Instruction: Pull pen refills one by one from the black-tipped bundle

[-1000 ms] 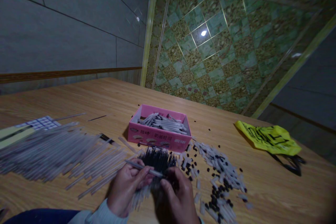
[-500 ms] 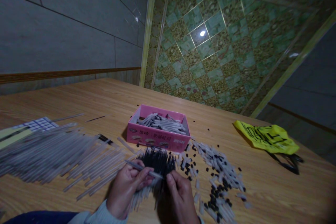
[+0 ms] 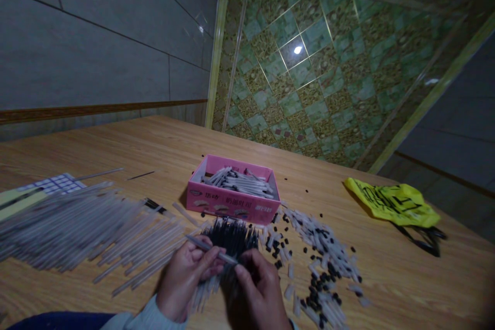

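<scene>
A slim grey pen (image 3: 212,250) lies slantwise between my hands, just above the table. My left hand (image 3: 181,279) is closed on its middle, pinching it between thumb and fingers. At the pen's right end, my right hand (image 3: 261,286) has its thumb and forefinger pressed together; anything smaller inside those fingers is hidden. Behind and beneath the hands, a heap of thin black-tipped pen refills (image 3: 232,235) lies on the table, partly covered by them. Close beyond it stands an open pink box (image 3: 228,210) with many grey-white pens (image 3: 245,183) in it.
Clear plastic tubes (image 3: 77,227) are spread over the left of the wooden table (image 3: 154,139), near a checked cloth (image 3: 65,184). To the right lie whitish pen caps (image 3: 320,240) and small black plugs (image 3: 322,283). A yellow bag (image 3: 398,203) rests at the far right.
My right hand has moved slightly up and left, bringing its thumb and forefinger onto the pen's right end. The left hand and pen have barely shifted.
</scene>
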A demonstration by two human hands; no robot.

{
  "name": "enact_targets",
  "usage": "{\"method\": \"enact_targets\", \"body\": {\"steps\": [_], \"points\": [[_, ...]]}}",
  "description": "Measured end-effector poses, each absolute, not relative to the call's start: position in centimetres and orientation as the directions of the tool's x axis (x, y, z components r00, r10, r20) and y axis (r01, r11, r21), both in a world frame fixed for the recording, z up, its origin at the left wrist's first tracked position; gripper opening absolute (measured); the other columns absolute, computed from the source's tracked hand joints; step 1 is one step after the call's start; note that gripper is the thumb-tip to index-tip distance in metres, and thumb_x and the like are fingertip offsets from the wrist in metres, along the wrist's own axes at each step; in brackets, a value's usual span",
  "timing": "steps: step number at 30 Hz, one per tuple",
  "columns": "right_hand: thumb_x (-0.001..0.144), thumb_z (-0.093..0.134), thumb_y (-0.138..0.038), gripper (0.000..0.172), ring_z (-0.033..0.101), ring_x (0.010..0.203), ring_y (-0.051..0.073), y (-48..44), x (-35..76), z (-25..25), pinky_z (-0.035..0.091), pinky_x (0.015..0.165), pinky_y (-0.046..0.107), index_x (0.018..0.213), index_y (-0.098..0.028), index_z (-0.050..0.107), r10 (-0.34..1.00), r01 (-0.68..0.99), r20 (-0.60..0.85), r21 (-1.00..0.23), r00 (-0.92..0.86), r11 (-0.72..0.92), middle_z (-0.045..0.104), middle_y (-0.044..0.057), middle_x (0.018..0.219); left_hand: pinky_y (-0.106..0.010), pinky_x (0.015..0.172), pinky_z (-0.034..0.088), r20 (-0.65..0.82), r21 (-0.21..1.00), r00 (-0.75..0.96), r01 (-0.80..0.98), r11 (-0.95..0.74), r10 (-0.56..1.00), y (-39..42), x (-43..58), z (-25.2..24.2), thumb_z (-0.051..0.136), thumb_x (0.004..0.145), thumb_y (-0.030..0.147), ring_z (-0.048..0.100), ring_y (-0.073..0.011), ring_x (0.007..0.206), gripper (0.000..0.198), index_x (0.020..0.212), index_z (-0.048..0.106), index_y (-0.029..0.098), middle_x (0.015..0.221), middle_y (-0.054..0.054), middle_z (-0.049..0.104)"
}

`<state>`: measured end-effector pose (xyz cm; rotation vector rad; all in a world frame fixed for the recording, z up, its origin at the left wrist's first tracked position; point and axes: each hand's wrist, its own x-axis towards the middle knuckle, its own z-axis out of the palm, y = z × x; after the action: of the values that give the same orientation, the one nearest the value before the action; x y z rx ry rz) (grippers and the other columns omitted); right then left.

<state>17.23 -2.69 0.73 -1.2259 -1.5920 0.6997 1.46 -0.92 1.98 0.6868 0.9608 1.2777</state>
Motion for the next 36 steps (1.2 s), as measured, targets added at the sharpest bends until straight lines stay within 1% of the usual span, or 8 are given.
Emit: {"method": "enact_targets", "body": {"steps": [4, 11, 17, 20, 24, 26, 28, 36], "points": [[0.088, 0.040, -0.042, 0.037, 0.044, 0.056, 0.012, -2.8, 17.2, 0.8, 0.033, 0.052, 0.022, 0.062, -0.017, 0.048, 0.968, 0.425, 0.231, -0.870, -0.095, 0.249, 0.045, -0.003, 0.057, -0.029, 0.062, 0.054, -0.208, 0.864, 0.024, -0.464, 0.196, 0.978, -1.0, 1.5, 2.0, 0.074, 0.063, 0.028, 0.069, -0.0190, 0.066, 0.034, 0.082, 0.048, 0.018, 0.072, -0.007, 0.074], [0.085, 0.046, -0.042, 0.032, 0.046, 0.059, 0.013, -2.9, 17.4, 1.1, 0.035, 0.054, 0.022, 0.067, -0.016, 0.053, 0.961, 0.431, 0.267, -0.861, -0.072, 0.272, 0.049, -0.001, 0.060, -0.029, 0.062, 0.054, -0.227, 0.866, 0.016, -0.453, 0.209, 0.974, -0.8, 1.6, 2.1, 0.074, 0.063, 0.027, 0.068, -0.0184, 0.064, 0.035, 0.082, 0.047, 0.018, 0.071, -0.007, 0.073], [0.082, 0.046, -0.054, 0.043, 0.040, 0.035, 0.009, -2.7, 15.9, 0.1, 0.029, 0.036, 0.019, 0.058, -0.018, 0.047, 0.992, -0.098, -0.004, -0.995, -0.129, -0.017, 0.047, -0.004, 0.042, -0.028, 0.063, 0.054, -0.167, 0.873, 0.063, -0.455, 0.177, 0.984, -0.9, 1.6, 1.9, 0.072, 0.066, 0.025, 0.068, -0.0174, 0.068, 0.032, 0.083, 0.047, 0.019, 0.071, -0.004, 0.072], [0.082, 0.044, -0.056, 0.047, 0.037, 0.031, 0.008, -2.4, 16.1, 0.3, 0.026, 0.034, 0.018, 0.058, -0.017, 0.049, 0.983, -0.173, -0.054, -0.981, -0.173, -0.084, 0.046, -0.004, 0.039, -0.029, 0.063, 0.054, -0.165, 0.874, 0.048, -0.456, 0.169, 0.985, -0.9, 1.5, 1.9, 0.073, 0.065, 0.026, 0.068, -0.0180, 0.068, 0.032, 0.084, 0.048, 0.018, 0.072, -0.005, 0.072], [0.084, 0.042, -0.051, 0.045, 0.046, 0.044, 0.011, -1.2, 19.9, 1.9, 0.033, 0.045, 0.021, 0.055, -0.017, 0.049, 0.993, 0.262, 0.116, -0.957, -0.035, 0.122, 0.051, -0.001, 0.048, -0.026, 0.059, 0.053, -0.197, 0.867, 0.025, -0.463, 0.186, 0.980, -0.7, 1.3, 2.0, 0.073, 0.063, 0.030, 0.067, -0.0164, 0.063, 0.032, 0.082, 0.050, 0.018, 0.073, -0.005, 0.072], [0.085, 0.045, -0.041, 0.033, 0.053, 0.056, 0.015, -0.5, 22.7, 2.7, 0.037, 0.053, 0.023, 0.063, -0.018, 0.053, 0.962, 0.647, 0.260, -0.748, 0.080, 0.148, 0.058, 0.001, 0.057, -0.024, 0.057, 0.052, -0.207, 0.865, 0.026, -0.463, 0.196, 0.978, -0.7, 1.3, 2.1, 0.073, 0.064, 0.031, 0.066, -0.0151, 0.062, 0.031, 0.081, 0.051, 0.018, 0.071, -0.004, 0.071], [0.080, 0.050, -0.029, 0.017, 0.058, 0.065, 0.017, 0.0, 25.2, 2.9, 0.037, 0.057, 0.024, 0.069, -0.020, 0.058, 0.970, 0.885, 0.236, -0.461, 0.059, 0.058, 0.064, 0.002, 0.067, -0.023, 0.057, 0.052, -0.215, 0.865, 0.027, -0.459, 0.203, 0.976, -0.7, 1.3, 2.2, 0.072, 0.065, 0.031, 0.065, -0.0143, 0.062, 0.030, 0.081, 0.051, 0.017, 0.070, -0.003, 0.071], [0.067, 0.053, -0.011, 0.025, 0.064, 0.078, 0.022, 0.1, 26.9, 1.4, 0.034, 0.058, 0.025, 0.080, -0.025, 0.069, 0.989, 0.975, 0.133, -0.218, 0.068, -0.038, 0.071, 0.005, 0.081, -0.024, 0.059, 0.052, -0.210, 0.876, 0.045, -0.435, 0.209, 0.977, -0.7, 1.3, 2.2, 0.069, 0.069, 0.030, 0.065, -0.0152, 0.066, 0.029, 0.085, 0.049, 0.018, 0.072, -0.003, 0.070]]}}
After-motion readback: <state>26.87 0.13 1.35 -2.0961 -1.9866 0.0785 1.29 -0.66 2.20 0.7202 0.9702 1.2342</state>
